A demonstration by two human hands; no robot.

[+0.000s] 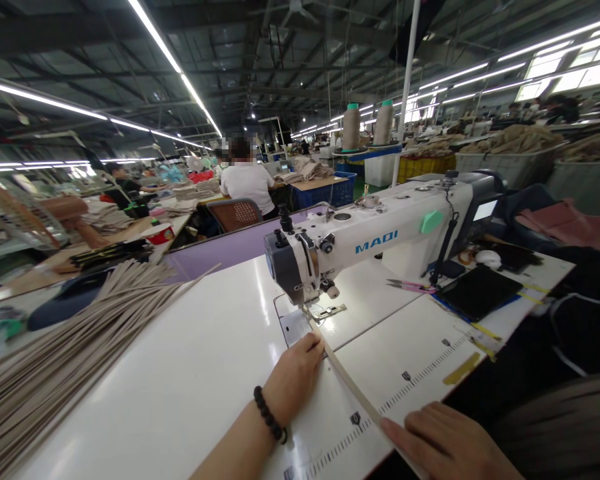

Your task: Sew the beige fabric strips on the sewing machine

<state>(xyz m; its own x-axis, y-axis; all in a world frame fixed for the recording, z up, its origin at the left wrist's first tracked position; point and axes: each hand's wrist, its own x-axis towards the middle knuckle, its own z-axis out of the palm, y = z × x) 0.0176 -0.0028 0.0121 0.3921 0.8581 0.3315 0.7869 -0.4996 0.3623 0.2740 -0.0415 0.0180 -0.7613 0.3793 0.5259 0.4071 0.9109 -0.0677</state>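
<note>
A narrow beige fabric strip (353,385) runs from under the needle area of the white sewing machine (375,233) down to the table's front edge. Just in front of the needle plate (295,327), my left hand (300,367) is closed with its fingertips on the strip; a black bead bracelet circles the wrist. My right hand (440,440) is at the front edge, its fingers closed on the lower part of the same strip, which continues below it.
Long beige strips (105,327) lie heaped on the left. Pink-handled scissors (413,286) and a black pad (486,293) lie right of the machine. Thread cones (351,128) stand behind it. A person in a white shirt (247,183) sits further back.
</note>
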